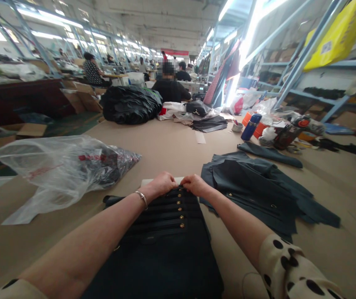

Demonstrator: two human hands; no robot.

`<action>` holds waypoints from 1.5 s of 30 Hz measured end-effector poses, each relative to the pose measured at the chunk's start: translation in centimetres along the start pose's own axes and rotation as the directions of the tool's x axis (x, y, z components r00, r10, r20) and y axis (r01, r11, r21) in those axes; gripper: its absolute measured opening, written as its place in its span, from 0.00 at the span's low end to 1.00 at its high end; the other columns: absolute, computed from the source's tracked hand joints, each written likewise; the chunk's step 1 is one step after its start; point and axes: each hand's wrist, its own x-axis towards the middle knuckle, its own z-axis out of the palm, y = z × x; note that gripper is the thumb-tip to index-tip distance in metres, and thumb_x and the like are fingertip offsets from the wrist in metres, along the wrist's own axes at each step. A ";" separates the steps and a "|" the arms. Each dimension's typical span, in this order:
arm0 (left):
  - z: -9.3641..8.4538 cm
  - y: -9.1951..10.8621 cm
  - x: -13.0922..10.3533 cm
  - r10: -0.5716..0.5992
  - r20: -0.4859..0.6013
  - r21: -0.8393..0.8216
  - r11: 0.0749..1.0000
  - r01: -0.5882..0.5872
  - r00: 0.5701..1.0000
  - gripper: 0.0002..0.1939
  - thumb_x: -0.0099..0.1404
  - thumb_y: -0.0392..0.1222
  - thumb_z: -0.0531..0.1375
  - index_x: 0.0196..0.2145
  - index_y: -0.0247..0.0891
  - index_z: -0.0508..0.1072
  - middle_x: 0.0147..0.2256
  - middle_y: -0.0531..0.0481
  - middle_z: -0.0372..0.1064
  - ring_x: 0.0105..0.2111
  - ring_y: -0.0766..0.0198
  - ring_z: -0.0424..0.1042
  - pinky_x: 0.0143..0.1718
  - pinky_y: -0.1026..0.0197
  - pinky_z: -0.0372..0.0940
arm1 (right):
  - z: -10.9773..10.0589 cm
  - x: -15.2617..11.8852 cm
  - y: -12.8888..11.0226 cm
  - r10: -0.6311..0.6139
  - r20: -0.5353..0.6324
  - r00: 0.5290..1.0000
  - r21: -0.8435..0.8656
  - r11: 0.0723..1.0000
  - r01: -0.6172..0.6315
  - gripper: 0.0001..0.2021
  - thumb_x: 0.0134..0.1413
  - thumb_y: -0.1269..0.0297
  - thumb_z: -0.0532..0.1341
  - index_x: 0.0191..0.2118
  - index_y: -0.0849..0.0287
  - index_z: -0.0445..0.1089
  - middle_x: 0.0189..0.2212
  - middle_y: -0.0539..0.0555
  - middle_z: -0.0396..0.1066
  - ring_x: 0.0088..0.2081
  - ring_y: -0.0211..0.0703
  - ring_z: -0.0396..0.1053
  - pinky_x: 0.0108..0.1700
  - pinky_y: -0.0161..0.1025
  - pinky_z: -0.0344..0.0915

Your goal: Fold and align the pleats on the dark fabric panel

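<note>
A dark garment (159,257) lies folded in front of me, with a row of gold buttons (180,209) running down its middle. My left hand (163,182) is closed at the garment's far edge, its fingertips pinched beside the topmost button. Close by on the right, my right hand (194,184) pinches the same edge, and the two sets of fingertips nearly meet. What lies between the fingers is mostly hidden. A pale board or sheet (148,181) shows past the garment's far edge, partly behind my left hand.
A clear plastic bag (59,162) with dark contents lies left. Dark garments (249,187) are spread right. Further back are a dark bundled pile (131,104), a blue bottle (251,127) and a small white cup (236,126). A co-worker (169,85) sits beyond the table (165,145).
</note>
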 end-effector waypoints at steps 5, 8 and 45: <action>-0.4 0.3 -0.2 -0.009 0.004 0.075 0.997 0.009 1.000 0.06 0.57 0.36 0.60 0.23 0.33 0.71 0.14 0.59 0.58 0.15 0.71 0.57 0.19 0.66 0.51 | 0.0 -0.2 -0.3 0.015 -0.006 1.000 -0.108 0.994 -0.016 0.13 0.43 0.78 0.57 0.32 0.61 0.77 0.14 0.45 0.64 0.20 0.34 0.62 0.27 0.30 0.61; -0.5 0.2 -0.5 -0.008 0.014 0.084 0.996 0.007 1.000 0.06 0.57 0.36 0.60 0.23 0.33 0.71 0.14 0.59 0.57 0.15 0.71 0.57 0.19 0.66 0.52 | 0.1 -0.1 0.0 0.005 0.017 1.000 -0.158 0.987 -0.002 0.12 0.44 0.77 0.57 0.33 0.61 0.77 0.16 0.46 0.66 0.20 0.34 0.63 0.26 0.29 0.61; -0.5 -2.1 -5.4 0.127 0.022 -0.852 0.521 -0.048 0.992 0.16 0.48 0.46 0.68 0.27 0.34 0.68 0.20 0.57 0.59 0.17 0.75 0.58 0.17 0.72 0.58 | 4.2 -4.6 -4.7 -0.048 0.118 0.992 0.949 0.298 -0.099 0.20 0.32 0.63 0.73 0.34 0.62 0.68 0.23 0.47 0.69 0.23 0.31 0.65 0.27 0.29 0.64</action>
